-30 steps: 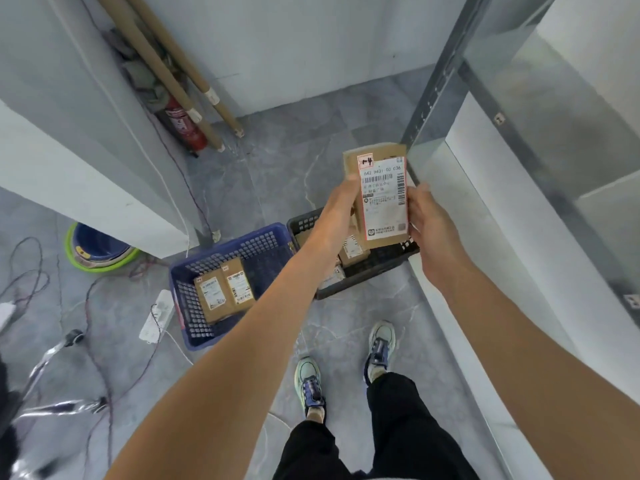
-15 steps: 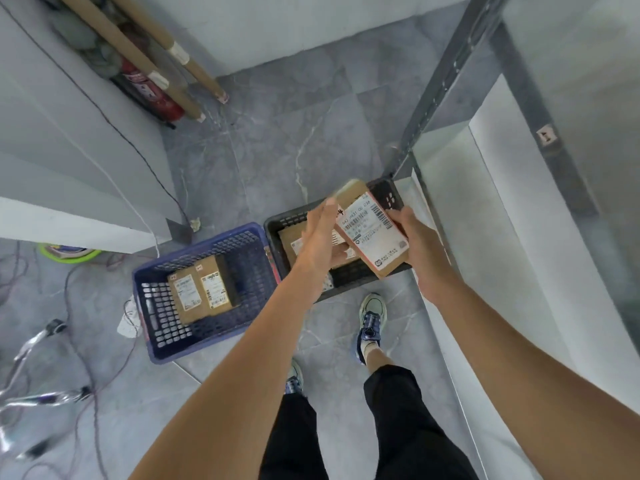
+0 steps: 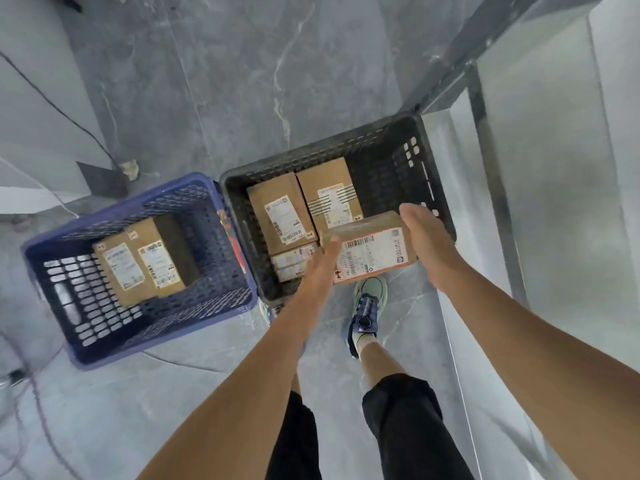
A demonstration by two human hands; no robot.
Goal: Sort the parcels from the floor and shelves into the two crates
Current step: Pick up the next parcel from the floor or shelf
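I hold a brown cardboard parcel [image 3: 372,247] with a white shipping label between both hands, above the near right corner of the black crate [image 3: 381,140]. My left hand [image 3: 320,268] grips its left end. My right hand [image 3: 427,242] grips its right end. The black crate holds several brown labelled parcels [image 3: 280,213]. To its left stands the blue crate [image 3: 194,188], with two labelled brown parcels [image 3: 138,261] lying side by side inside.
Both crates sit on a grey marble-patterned floor [image 3: 242,81]. A white shelf unit with a metal frame [image 3: 498,220] runs along the right. A grey wall panel [image 3: 38,133] and a cable lie at the left. My shoe [image 3: 367,306] is just below the black crate.
The parcel came down from chest height and turned from upright to lying flat over the black crate. My view tipped down toward the crates.
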